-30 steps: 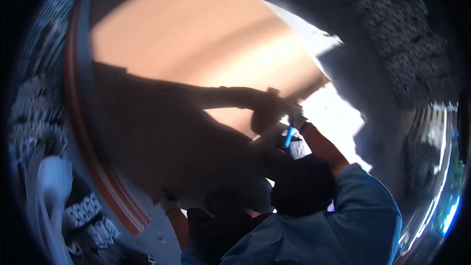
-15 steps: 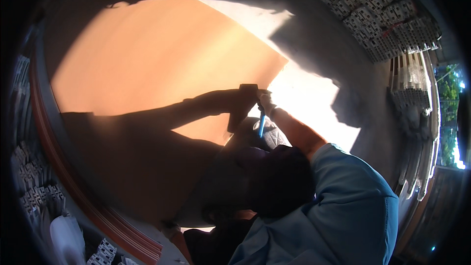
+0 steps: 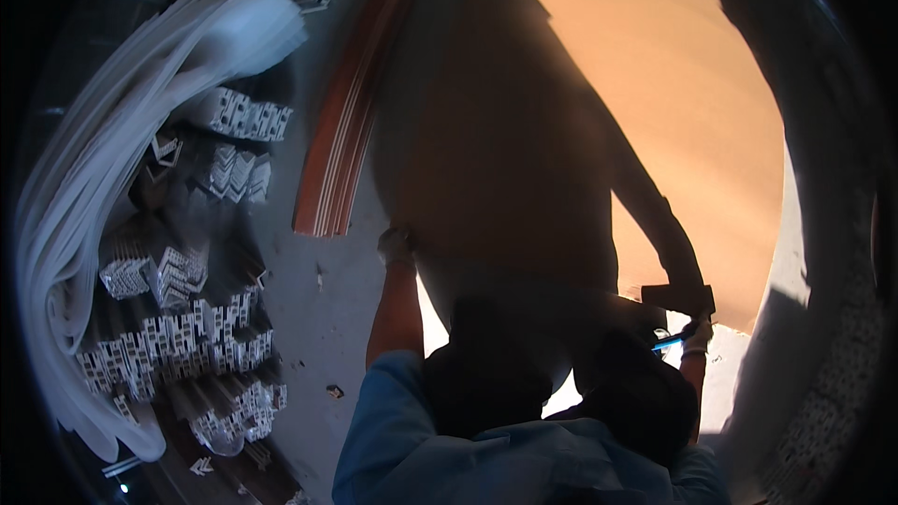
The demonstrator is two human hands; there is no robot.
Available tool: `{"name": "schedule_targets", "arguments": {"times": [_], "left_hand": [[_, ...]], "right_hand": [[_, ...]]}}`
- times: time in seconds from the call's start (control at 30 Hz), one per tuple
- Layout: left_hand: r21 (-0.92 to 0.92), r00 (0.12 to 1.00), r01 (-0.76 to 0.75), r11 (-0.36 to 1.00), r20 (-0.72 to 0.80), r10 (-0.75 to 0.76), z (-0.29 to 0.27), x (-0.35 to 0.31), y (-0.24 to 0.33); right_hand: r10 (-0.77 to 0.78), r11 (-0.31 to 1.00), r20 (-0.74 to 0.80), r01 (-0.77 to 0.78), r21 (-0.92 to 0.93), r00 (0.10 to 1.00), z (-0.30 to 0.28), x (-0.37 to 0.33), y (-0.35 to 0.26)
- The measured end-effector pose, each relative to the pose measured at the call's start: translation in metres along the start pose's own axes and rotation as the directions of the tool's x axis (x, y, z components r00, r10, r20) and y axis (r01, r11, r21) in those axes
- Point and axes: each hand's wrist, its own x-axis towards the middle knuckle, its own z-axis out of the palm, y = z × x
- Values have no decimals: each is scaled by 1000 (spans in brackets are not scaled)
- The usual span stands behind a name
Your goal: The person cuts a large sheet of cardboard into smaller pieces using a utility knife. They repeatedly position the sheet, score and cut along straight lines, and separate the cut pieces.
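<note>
Panel (image 3: 702, 112) edge by left fingers (image 3: 395, 243), grip unclear; right fingers (image 3: 697, 337) hold blue tool (image 3: 667, 342).

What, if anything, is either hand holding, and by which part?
The right hand appears to hold a slim blue object near its right-hand end; the left hand is at the edge of the brown panel, its grip unclear.
</note>
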Motion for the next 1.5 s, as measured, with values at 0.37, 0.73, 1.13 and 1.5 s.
{"name": "schedule_targets", "arguments": {"times": [0.37,0.73,1.13,1.5], "left_hand": [[485,934,-330,810,43,355,-25,6,47],[627,850,-486,609,179,495,-3,-5,43],[658,849,-479,581,179,497,7,-7,38],[634,775,-625,455,436,457,5,5,35]], "right_hand": [[108,992,-46,-105,73,993,-6,4,-8],[68,997,-121,-62,56,990,13,-21,-16],[42,996,-96,-34,81,994,2,1,3],[49,998,-50,-51,-30,997,8,-41,-23]]}}
